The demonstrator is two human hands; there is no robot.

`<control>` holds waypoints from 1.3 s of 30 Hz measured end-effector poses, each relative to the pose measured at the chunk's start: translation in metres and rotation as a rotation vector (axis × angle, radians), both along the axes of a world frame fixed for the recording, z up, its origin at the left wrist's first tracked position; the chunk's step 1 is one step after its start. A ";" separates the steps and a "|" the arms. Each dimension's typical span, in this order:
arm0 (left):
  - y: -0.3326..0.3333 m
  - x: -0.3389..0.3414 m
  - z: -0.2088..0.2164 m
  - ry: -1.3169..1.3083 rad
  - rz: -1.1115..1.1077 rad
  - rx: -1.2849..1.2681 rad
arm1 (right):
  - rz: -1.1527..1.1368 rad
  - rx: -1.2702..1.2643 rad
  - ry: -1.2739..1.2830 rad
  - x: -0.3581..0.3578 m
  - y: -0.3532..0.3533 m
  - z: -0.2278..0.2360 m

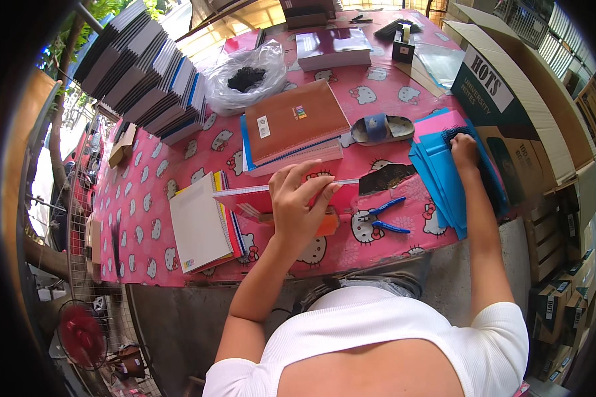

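My left hand (299,198) is closed around a pink notebook (341,198), which stands on its long edge with its white page edges facing up. At the right, my right hand (465,151) has its fingers pinched at a bunch of black binding coils (451,133) lying on blue plastic sheets (437,178). Whether a single coil is between those fingers is too small to tell. Blue-handled pliers (385,223) lie spread between my two arms. Left of the held notebook rests a stack of notebooks with a cream cover (202,228) on top.
Brown-covered notebooks (298,122) and a slipper (382,129) lie beyond my hands. Farther back are a plastic bag of black coils (246,79), a notebook stack (334,49) and a tape dispenser (404,46). A tall notebook pile (146,73) and a cardboard box (510,112) flank the table.
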State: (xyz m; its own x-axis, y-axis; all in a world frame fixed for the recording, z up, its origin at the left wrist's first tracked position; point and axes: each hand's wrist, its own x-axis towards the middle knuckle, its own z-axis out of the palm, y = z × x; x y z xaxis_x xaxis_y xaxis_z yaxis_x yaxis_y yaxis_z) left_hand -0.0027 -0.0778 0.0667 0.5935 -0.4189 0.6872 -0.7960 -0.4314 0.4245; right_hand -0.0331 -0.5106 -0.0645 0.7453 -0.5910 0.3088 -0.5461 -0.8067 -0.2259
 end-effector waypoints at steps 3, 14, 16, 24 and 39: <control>0.001 0.000 -0.001 0.036 0.012 0.055 | -0.012 -0.033 -0.032 -0.006 0.018 0.006; 0.000 -0.009 -0.004 0.007 -0.017 0.063 | 0.126 0.064 -0.093 -0.018 0.043 0.013; -0.002 -0.009 -0.003 -0.038 -0.029 0.022 | 0.417 0.113 -0.221 -0.029 0.071 0.027; 0.023 -0.044 -0.020 -0.133 -0.113 0.037 | 0.947 0.672 -0.297 -0.075 0.230 0.134; 0.029 -0.053 -0.033 -0.161 -0.132 0.043 | 1.212 0.559 -0.273 -0.062 0.240 0.139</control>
